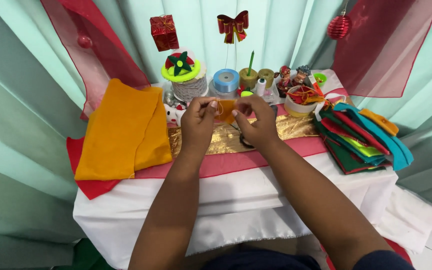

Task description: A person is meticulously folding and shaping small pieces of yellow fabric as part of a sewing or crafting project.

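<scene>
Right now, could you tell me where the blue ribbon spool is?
In the head view, the blue ribbon spool stands at the back middle of the table, just beyond the hands, between the rope-wrapped decoration and the green spool.

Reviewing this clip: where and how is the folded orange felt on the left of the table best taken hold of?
Probably by the near long edge of the folded orange felt, coming from the person's side. It lies flat and limp, its near edge overhanging the red felt beneath, so fingers can slide under there. Both the left hand and right hand are busy pinching a small orange felt piece.
</scene>
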